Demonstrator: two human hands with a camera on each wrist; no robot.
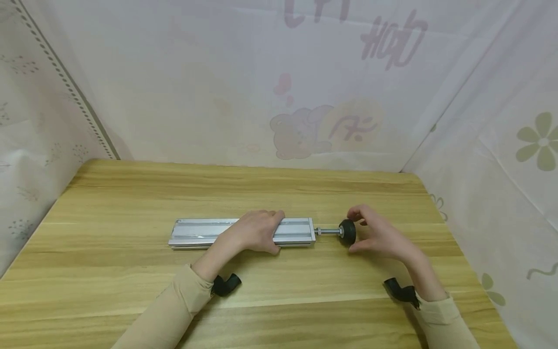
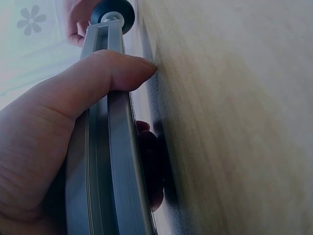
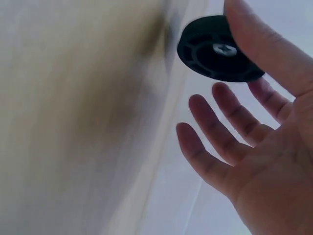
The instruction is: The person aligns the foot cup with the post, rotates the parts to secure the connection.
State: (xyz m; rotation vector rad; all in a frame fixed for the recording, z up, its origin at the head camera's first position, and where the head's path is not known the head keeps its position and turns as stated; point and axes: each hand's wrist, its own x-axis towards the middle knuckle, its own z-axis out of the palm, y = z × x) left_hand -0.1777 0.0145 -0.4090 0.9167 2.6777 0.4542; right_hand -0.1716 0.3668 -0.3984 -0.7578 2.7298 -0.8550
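Note:
A silver aluminium profile (image 1: 205,232) lies flat across the middle of the wooden table (image 1: 131,194). My left hand (image 1: 266,231) grips its right part, fingers over the far side and thumb on the near side. In the left wrist view the thumb (image 2: 98,73) lies across the profile (image 2: 105,171). From the profile's right end a threaded rod (image 1: 328,231) runs to a black round foot (image 1: 347,231). My right hand (image 1: 364,231) pinches that foot by its rim. In the right wrist view the thumb (image 3: 264,44) lies on the foot (image 3: 215,49), and the other fingers (image 3: 220,132) are spread loosely.
White printed cloth (image 1: 279,97) walls in the table at the back and on both sides. Black wrist-camera mounts (image 1: 226,285) (image 1: 401,292) sit on my beige sleeves. Bare wood lies in front of and behind the profile.

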